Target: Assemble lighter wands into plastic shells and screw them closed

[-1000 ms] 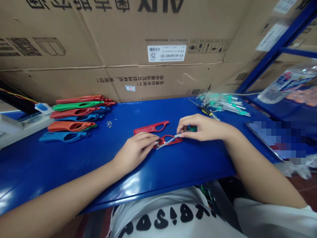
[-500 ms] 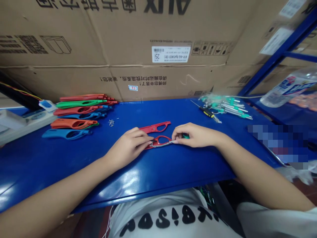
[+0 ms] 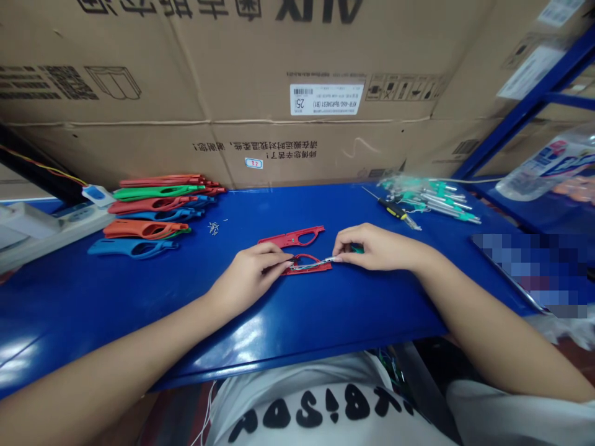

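Red plastic handle half (image 3: 321, 268) lies on the blue tabletop (image 3: 320, 322) between the two hands, its oval opening upward and its left end covered by fingers. The left hand (image 3: 244, 274) has its thumb and fingertips pinched together on a small black part (image 3: 294, 259) at that covered end. Thin pale wires (image 3: 309, 267) run from there along the lower edge of the opening towards the right hand (image 3: 367, 248), whose thumb and fingertips are clamped on a silver-grey end piece (image 3: 330, 259) near the handle's right tip. A green piece (image 3: 357, 249) shows within the curl of the right hand; the fingers hide how it joins the rest. Just beyond lies a second red half (image 3: 290, 237), roughly parallel, with its own oval opening. Farther left is a small scatter of silver screws (image 3: 213, 228), then a stack of handle shells: a blue shell (image 3: 132, 248) nearest the person, an orange shell (image 3: 139, 229) behind it, then red, blue and green ones. A power strip (image 3: 69, 221) stands beyond the stack on the left. Towards the back right, a black-and-yellow screwdriver (image 3: 393, 209) lies beside a heap of silver rods with teal parts (image 3: 441, 201), partly under clear plastic. A cardboard box (image 3: 232, 68) rises behind the tabletop, its print upside down, and a clear bottle (image 3: 534, 167) leans in at the far right.
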`<state>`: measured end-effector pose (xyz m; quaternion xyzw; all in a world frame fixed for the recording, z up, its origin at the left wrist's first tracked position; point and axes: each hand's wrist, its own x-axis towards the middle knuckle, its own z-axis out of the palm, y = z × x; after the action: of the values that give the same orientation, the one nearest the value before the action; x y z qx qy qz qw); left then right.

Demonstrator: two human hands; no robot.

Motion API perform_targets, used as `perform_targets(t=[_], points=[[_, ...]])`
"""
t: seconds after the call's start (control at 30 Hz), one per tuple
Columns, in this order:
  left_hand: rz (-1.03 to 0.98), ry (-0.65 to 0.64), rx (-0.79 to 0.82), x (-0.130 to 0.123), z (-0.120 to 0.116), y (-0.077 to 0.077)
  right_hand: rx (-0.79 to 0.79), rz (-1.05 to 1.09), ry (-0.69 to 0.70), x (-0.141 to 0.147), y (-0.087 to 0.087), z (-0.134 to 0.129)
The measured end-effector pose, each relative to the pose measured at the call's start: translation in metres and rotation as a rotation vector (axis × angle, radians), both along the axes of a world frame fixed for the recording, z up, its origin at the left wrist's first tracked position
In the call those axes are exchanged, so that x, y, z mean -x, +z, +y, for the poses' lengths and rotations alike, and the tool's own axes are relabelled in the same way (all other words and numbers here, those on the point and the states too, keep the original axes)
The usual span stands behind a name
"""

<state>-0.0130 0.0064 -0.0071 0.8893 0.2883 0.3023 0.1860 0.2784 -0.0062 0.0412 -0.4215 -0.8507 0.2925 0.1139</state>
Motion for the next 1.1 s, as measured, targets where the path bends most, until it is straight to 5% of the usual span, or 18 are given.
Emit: perform_targets(t=[1.1], points=[[0.032, 0.011, 0.009, 0.0012, -0.002, 0.005, -0.02, 0.107, 0.06, 0.0042, -0.0033, -0.004]])
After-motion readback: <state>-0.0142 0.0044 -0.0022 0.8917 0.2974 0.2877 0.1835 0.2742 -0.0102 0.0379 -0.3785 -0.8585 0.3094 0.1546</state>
